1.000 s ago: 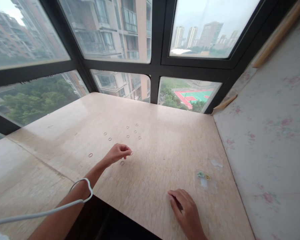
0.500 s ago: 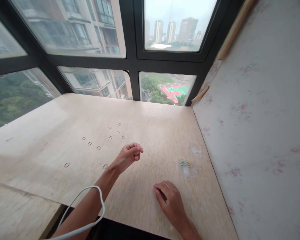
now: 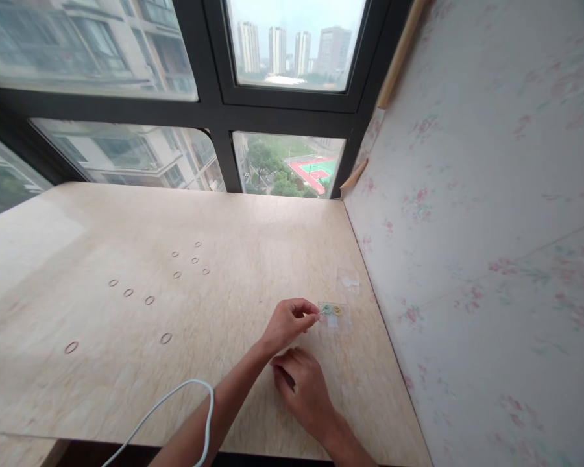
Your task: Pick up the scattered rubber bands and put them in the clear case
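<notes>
My left hand (image 3: 292,322) reaches in from the lower left, its thumb and forefinger pinched together. The fingertips are at the left edge of a small clear plastic bag (image 3: 339,327); whether they grip the bag or a band is too small to tell. Green bands (image 3: 326,309) and yellow bands (image 3: 337,311) lie at the bag's upper part. Just below, my right hand (image 3: 304,389) rests curled on the tabletop, thumb and forefinger tips together. Anything within its fingers is hidden.
Several thin dark rings (image 3: 128,292) lie spread on the left of the marbled tabletop (image 3: 253,246), with a reddish ring (image 3: 71,347) nearest the front left. Another clear bag (image 3: 349,282) lies near the wall. A white cable (image 3: 175,391) loops by my left forearm.
My left hand has moved right, from the middle of the tabletop to the bag with the green and yellow bands. The view has turned right. My right hand keeps its curled pose.
</notes>
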{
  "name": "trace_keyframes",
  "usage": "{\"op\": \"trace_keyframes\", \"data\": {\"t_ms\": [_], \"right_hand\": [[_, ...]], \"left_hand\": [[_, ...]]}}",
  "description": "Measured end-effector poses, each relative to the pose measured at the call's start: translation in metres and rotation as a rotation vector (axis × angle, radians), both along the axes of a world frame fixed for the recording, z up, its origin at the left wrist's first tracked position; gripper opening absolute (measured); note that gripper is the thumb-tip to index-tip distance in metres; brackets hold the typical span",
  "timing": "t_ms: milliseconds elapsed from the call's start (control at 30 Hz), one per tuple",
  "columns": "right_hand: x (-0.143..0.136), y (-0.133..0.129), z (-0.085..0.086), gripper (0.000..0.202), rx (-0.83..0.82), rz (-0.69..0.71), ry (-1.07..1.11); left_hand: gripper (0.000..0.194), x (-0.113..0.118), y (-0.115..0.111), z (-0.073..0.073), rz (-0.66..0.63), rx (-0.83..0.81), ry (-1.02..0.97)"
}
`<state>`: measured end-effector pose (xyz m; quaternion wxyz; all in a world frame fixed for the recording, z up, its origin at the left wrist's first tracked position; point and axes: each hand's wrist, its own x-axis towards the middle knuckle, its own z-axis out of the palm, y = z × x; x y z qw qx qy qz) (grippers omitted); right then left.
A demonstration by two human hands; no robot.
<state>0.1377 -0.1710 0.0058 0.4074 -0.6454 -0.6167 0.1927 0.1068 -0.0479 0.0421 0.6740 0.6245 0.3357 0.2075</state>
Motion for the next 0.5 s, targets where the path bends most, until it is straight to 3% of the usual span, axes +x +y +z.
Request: {"op": "trace_keyframes", "data": {"t_ms": [300, 500], "right_hand": [[-0.0008, 0.0008, -0.0027, 0.021, 0.030, -0.007, -0.053], [-0.0002, -0.0002, -0.0020, 0.020, 0.027, 0.003, -0.085]], "left_hand": [[0.015, 0.0093, -0.0064, -0.0065, -0.030, 0.142, 0.138], [0.019, 0.0079, -0.0016, 0.0030, -0.048, 0.033, 0.086]]}}
